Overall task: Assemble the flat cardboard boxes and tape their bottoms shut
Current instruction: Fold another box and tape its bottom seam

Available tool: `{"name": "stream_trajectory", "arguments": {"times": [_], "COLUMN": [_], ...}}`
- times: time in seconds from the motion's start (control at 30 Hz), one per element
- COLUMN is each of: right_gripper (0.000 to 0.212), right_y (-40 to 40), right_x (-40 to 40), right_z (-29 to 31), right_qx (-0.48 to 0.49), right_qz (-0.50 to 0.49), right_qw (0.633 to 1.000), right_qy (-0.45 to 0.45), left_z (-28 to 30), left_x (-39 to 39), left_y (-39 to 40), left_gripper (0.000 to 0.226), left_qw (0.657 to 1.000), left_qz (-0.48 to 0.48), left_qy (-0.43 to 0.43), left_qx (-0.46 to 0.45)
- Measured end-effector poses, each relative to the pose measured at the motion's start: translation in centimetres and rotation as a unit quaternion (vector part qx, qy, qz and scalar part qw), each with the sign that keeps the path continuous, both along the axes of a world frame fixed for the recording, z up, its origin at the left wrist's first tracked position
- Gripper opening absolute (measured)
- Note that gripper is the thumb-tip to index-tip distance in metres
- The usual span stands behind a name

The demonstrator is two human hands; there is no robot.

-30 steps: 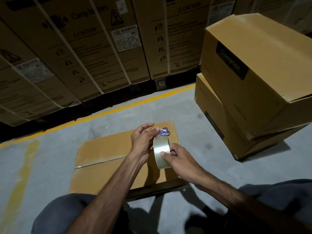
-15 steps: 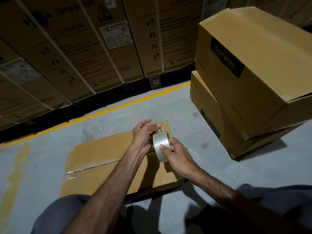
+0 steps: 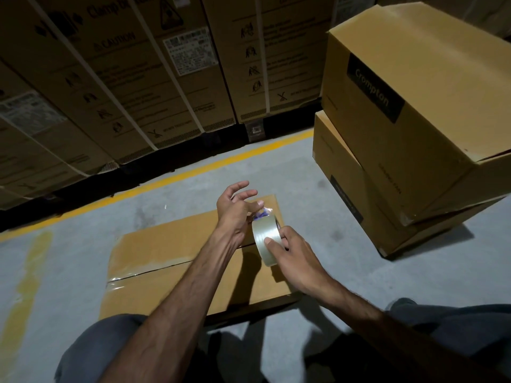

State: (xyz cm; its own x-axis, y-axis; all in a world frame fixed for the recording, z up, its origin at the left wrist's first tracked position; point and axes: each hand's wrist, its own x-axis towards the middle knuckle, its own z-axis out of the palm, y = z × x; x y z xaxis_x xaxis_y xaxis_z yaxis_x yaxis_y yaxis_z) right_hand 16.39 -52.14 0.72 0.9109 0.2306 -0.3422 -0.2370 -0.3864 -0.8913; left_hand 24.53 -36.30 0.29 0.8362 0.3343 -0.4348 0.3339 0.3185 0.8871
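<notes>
Here, a low brown cardboard box [image 3: 177, 261] lying on the grey concrete floor [image 3: 318, 217], clear tape along part of its centre seam. Above its right end, a roll of clear packing tape [image 3: 265, 239] held on edge: right hand [image 3: 296, 258] gripping it, thumb across the outer face; left hand [image 3: 237, 211] at the roll's top, thumb and one finger apparently pinching the tape end, other fingers spread. To the right, two stacked brown cartons [image 3: 414, 128]. Behind, strapped cartons [image 3: 138, 78] beyond a yellow floor line [image 3: 193, 170].

head cam | faces forward-down | close over hands [image 3: 293, 252]
</notes>
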Motion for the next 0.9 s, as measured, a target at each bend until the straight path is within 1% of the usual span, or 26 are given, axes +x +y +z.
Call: {"name": "stream_trajectory", "arguments": {"times": [0.13,0.23,0.33,0.4,0.5,0.53,0.57,0.63,0.7,0.8,0.9], "right_gripper": [0.027,0.029,0.028,0.033,0.058,0.06,0.057,0.043,0.037,0.041,0.052], "right_y": [-0.2,-0.6,-1.1,-1.2,-1.0,-0.9,-0.7,-0.5,-0.2,0.0,-0.5], "right_x": [0.5,1.2,2.6,3.6,5.4,6.1,6.6,7.5,8.2,8.9,9.6], "right_z": [0.0,-0.3,-1.2,-1.6,-2.3,-2.6,-2.8,-3.4,-4.5,-5.8,-6.5], "right_qx": [0.027,0.059,0.05,0.048,0.037,0.026,0.014,-0.003,-0.017,-0.03,-0.019], "right_qz": [-0.038,-0.062,-0.086,-0.095,-0.1,-0.098,-0.101,-0.114,-0.127,-0.139,-0.163], "right_qw": [0.999,0.996,0.995,0.994,0.993,0.993,0.993,0.991,0.989,0.986,0.98], "right_qy": [0.014,0.026,0.027,0.035,0.049,0.054,0.058,0.065,0.074,0.082,0.109], "left_z": [-0.2,-0.3,-0.7,-1.3,-2.6,-3.1,-3.6,-4.5,-5.3,-7.0,-8.7], "left_x": [1.0,2.8,4.7,6.0,8.2,9.1,9.9,11.3,12.3,13.4,14.5], "left_y": [0.1,0.2,-0.4,-0.9,-1.2,-1.3,-1.3,-1.2,-1.2,-1.0,-0.1], "left_gripper": [0.055,0.053,0.049,0.046,0.044,0.043,0.043,0.044,0.045,0.046,0.045], "left_qw": [0.999,0.993,0.983,0.975,0.972,0.972,0.971,0.968,0.963,0.958,0.962], "left_qz": [-0.026,-0.078,-0.129,-0.145,-0.138,-0.133,-0.129,-0.124,-0.127,-0.128,-0.099], "left_qy": [-0.006,-0.015,-0.019,-0.015,-0.007,-0.008,-0.01,-0.015,-0.017,-0.012,-0.006], "left_qx": [0.044,0.082,0.132,0.167,0.189,0.196,0.203,0.217,0.237,0.255,0.255]}}
